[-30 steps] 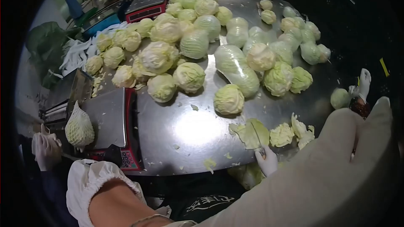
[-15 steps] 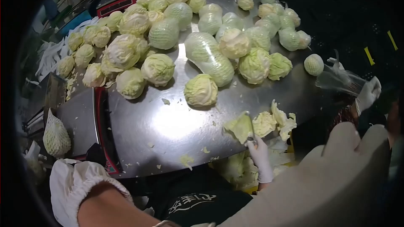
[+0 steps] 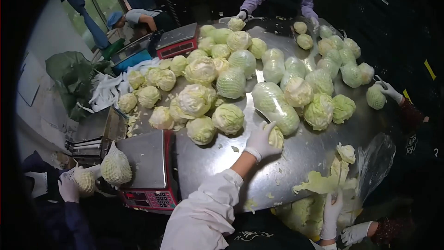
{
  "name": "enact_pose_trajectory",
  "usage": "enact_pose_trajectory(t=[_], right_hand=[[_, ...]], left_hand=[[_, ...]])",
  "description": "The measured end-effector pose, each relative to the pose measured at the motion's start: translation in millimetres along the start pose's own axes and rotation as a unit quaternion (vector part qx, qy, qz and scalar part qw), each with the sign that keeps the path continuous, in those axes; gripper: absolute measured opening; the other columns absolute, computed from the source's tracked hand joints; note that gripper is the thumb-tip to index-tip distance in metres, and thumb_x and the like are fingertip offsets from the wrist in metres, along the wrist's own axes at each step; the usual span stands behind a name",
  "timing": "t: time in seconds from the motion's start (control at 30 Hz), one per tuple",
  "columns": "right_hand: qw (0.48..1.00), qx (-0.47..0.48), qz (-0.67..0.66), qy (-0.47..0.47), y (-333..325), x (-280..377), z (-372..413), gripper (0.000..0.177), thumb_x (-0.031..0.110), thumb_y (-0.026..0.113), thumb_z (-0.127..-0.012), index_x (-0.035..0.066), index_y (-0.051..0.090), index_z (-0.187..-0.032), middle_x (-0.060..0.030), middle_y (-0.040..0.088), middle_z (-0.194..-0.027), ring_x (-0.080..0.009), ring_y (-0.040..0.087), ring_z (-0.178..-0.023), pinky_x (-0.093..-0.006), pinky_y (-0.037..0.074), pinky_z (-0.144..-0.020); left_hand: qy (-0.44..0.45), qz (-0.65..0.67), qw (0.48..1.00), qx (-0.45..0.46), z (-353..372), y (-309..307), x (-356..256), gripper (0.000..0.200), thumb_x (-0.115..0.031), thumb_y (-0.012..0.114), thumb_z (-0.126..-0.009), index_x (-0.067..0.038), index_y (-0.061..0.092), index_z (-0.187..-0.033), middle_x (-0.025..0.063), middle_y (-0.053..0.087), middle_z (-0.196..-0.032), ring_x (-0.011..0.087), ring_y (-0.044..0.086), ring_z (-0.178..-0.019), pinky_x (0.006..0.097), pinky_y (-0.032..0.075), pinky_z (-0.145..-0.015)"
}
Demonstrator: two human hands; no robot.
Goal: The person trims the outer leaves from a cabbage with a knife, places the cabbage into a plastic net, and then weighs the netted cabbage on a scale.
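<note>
My left hand (image 3: 261, 142), in a white glove, reaches across the steel table and grips a small trimmed cabbage (image 3: 276, 137). The fingers cover much of its left side. A long net-and-film-wrapped pack of cabbages (image 3: 275, 106) lies just behind it. My right hand (image 3: 331, 210), also gloved, is at the table's near edge, closed around a knife whose thin blade (image 3: 340, 174) points up and away. Loose cabbage leaves (image 3: 319, 183) lie beside and behind the blade. Below the edge, more leaves (image 3: 303, 213) are heaped in a container that is mostly hidden.
Several bare and wrapped cabbages (image 3: 192, 100) crowd the steel table (image 3: 208, 157). A red scale (image 3: 150, 157) stands at the left. A co-worker's hand (image 3: 69, 189) holds a netted cabbage there. Another person's hands (image 3: 391, 91) (image 3: 356, 234) are at the right. A person stands opposite.
My left hand has come up from the bottom edge onto the cabbage. The view has tilted up and shifted. At the right, a co-worker's hand now touches the netted cabbage.
</note>
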State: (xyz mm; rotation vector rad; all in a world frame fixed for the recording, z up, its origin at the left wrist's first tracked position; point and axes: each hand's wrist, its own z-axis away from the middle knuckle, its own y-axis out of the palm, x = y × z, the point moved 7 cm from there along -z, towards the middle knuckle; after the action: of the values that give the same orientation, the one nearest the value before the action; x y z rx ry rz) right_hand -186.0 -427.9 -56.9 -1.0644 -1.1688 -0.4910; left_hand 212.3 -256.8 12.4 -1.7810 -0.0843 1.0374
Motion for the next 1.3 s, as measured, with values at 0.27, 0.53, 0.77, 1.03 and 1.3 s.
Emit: enact_pose_trajectory(t=[0.27, 0.53, 0.77, 1.03, 1.3], right_hand=[[0.986, 0.094, -0.028, -0.138, 73, 119, -8, 0.047, -0.006, 0.059, -0.091, -0.007, 0.053, -0.137, -0.0153, 0.065, -0.119, -0.0167, 0.063, -0.101, -0.0291, 0.051, -0.092], [0.891, 0.419, -0.082, -0.156, 189, 135, 101, 0.058, 0.009, 0.058, -0.097, 0.002, 0.037, -0.15, -0.0271, 0.059, -0.125, -0.039, 0.065, -0.107, -0.0415, 0.052, -0.093], [0.88, 0.449, 0.027, -0.152, 200, 125, 98, 0.059, 0.017, 0.054, -0.1, 0.004, 0.033, -0.154, -0.0251, 0.058, -0.126, -0.0409, 0.066, -0.098, -0.0464, 0.054, -0.086], [0.856, 0.404, 0.148, -0.288, 171, 132, 119, 0.066, 0.019, 0.058, -0.096, 0.009, 0.035, -0.157, -0.0188, 0.066, -0.109, -0.0228, 0.067, -0.06, -0.0306, 0.054, -0.053], [0.851, 0.373, 0.226, -0.293, 166, 143, 112, 0.065, 0.014, 0.061, -0.09, 0.01, 0.046, -0.152, -0.0096, 0.059, -0.091, -0.0199, 0.061, -0.053, -0.0309, 0.05, -0.048]], left_hand=[[-0.148, 0.294, 0.943, -0.056, 142, 10, 43, 0.104, -0.041, 0.097, -0.062, -0.001, 0.04, -0.139, 0.0193, 0.052, -0.126, 0.0301, 0.055, -0.119, 0.04, 0.049, -0.102], [-0.457, 0.593, 0.652, -0.116, 295, 19, 67, 0.058, -0.032, 0.074, -0.095, -0.011, 0.031, -0.128, 0.0163, 0.05, -0.127, 0.0274, 0.062, -0.108, 0.0428, 0.06, -0.087], [-0.147, 0.114, 0.971, -0.148, 255, -24, 25, 0.074, -0.029, 0.08, -0.086, 0.002, 0.04, -0.139, 0.0159, 0.048, -0.13, 0.0287, 0.048, -0.126, 0.0415, 0.037, -0.112], [-0.207, 0.172, 0.948, -0.17, 249, -11, 24, 0.061, -0.026, 0.075, -0.09, 0.002, 0.043, -0.134, 0.0124, 0.048, -0.126, 0.0224, 0.049, -0.119, 0.0379, 0.038, -0.108], [-0.181, 0.144, 0.954, -0.19, 244, -4, 9, 0.069, -0.031, 0.08, -0.085, 0.004, 0.043, -0.132, 0.0198, 0.042, -0.128, 0.0335, 0.042, -0.123, 0.0486, 0.03, -0.112]])
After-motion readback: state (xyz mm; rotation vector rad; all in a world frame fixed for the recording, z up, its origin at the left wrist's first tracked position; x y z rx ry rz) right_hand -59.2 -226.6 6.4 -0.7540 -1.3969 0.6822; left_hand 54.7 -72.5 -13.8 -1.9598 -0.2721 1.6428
